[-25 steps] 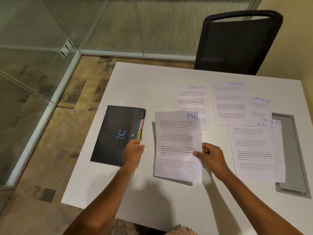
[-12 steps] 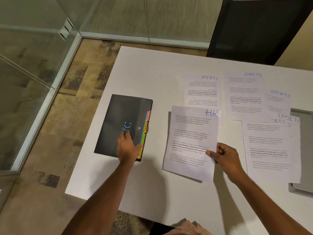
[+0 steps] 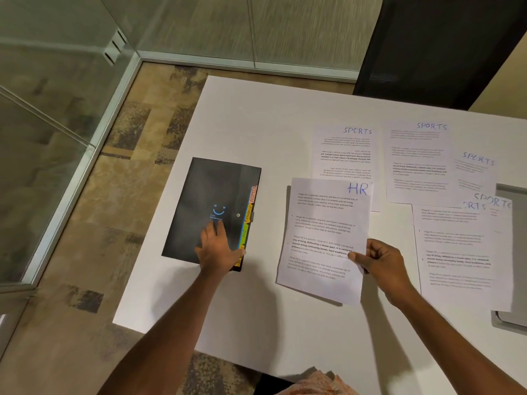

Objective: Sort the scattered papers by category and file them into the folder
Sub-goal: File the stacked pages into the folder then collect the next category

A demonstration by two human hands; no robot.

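Observation:
A black folder with a blue smiley lies closed on the white table, its coloured tabs reading ADMIN, FINANCE and HR along the right edge. My left hand rests flat on the folder's lower right corner, fingers spread, thumb at the tab edge. My right hand pinches the right edge of a sheet marked HR, which is lifted slightly off the table. Several sheets marked SPORTS lie to the right and behind, some overlapping.
A black mesh chair stands at the table's far side. A grey recessed panel sits at the right edge, partly under the papers. Glass walls and patterned carpet are to the left.
My left hand moved from the folder's tab edge onto its cover and lies flat there. The HR sheet stays in my right hand. The view shifted closer and leftward.

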